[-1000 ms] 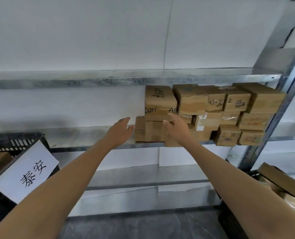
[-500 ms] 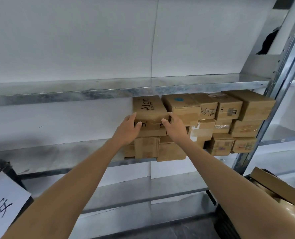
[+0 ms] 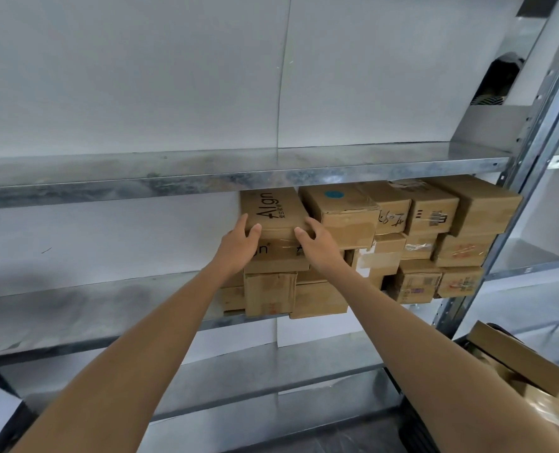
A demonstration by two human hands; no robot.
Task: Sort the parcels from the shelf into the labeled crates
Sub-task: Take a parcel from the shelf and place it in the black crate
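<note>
- Head view, angled up at a metal shelf (image 3: 101,308) loaded at its right end with brown cardboard parcels (image 3: 461,250), stacked about three layers high and reaching close under the upper shelf (image 3: 206,181).
- Both arms stretched to the Algn box (image 3: 271,210), at the left end of the top layer, resting on a lower box (image 3: 278,261) with what looks like the same print.
- Left hand (image 3: 237,248) gripping the box's front left corner, fingers hooked over the top edge.
- Right hand (image 3: 317,246) gripping the front right corner the same way.
- Held at both corners probably because of the thin gap under the upper shelf: easier to draw straight forward than to lift.
- Taken from the top and from the open end, likely so that nothing below loses support.
- Packed tight against the blue-dot box (image 3: 337,207) on its right, so expect some rubbing there.
- Readable: "Algn" in dark letters along the top face, plus small greenish characters beside it, too fine to make out.
- Only an "n" and scraps showing on the lower box, the rest covered by the hands.
- Dark handwriting on the scribbled box (image 3: 391,219), not legible; red print lower down, likewise.
- No crate label readable; at lower right a dark crate (image 3: 415,429), apparently, with cardboard in it.
</note>
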